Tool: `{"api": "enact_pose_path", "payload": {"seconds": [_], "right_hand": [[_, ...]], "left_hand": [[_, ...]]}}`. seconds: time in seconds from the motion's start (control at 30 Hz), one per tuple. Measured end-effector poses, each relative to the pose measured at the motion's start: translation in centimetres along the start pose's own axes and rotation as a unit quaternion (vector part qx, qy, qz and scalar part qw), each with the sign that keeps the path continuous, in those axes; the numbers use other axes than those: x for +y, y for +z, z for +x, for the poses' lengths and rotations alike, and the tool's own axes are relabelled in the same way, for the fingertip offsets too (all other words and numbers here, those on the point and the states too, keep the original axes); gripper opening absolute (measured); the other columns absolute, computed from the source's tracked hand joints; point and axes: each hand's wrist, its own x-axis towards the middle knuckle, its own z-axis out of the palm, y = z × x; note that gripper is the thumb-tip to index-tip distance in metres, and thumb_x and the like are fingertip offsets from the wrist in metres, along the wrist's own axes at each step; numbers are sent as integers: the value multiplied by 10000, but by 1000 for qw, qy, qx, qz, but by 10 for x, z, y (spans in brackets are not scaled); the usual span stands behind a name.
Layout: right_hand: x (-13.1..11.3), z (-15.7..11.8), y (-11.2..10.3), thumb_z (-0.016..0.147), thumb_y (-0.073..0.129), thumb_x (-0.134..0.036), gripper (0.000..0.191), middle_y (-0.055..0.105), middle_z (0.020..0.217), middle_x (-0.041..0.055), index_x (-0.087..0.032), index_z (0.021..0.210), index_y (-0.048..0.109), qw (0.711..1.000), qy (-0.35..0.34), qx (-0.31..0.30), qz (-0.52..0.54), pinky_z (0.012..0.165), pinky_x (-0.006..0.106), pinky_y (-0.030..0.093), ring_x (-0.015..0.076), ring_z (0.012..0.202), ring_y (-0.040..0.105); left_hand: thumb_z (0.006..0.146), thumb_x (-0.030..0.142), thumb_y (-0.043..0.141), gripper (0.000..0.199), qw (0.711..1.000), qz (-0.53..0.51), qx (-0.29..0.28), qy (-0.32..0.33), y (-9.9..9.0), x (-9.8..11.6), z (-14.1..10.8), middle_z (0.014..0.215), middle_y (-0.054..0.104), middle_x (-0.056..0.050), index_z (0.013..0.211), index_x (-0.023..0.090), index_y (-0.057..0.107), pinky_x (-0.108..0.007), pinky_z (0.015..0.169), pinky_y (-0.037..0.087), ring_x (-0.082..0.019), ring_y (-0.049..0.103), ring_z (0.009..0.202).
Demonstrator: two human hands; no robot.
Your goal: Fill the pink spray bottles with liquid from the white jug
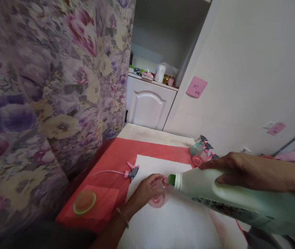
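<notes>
My left hand [148, 188] is wrapped round the side of a clear pink spray bottle [159, 200] with no top on it. The bottle stands on a white cloth [173, 226]. Gripped in my right hand [237, 169] is a large pale green detergent jug [214, 186], tilted nearly flat. Its green spout is right at the mouth of the pink bottle. Whether liquid is flowing, I cannot tell. A grey and pink spray trigger [132, 172] with a long thin tube lies left of the cloth.
On the red table cover [103, 164] lies a round cap with a green rim [84, 202]. Several spray bottles [200, 152] stand at the far right table edge. A floral curtain [59, 86] hangs at left; a white wall [240, 69] rises at right.
</notes>
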Motion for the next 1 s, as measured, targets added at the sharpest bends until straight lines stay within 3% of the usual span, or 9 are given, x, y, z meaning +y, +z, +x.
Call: {"api": "enact_pose_path", "payload": {"seconds": [1.0], "right_hand": [[1,-1,-1,941,493,-321,445,734,1041,28,-290,1384,469,999,3,-2,-33,694,240,494,171,814,688]], "left_hand": [[611,174,712,451,1000,-6,-3,-6,0,-2,1,1146,702,-75,1057,195,650,-376,1018,410,-279,587,1160]]}}
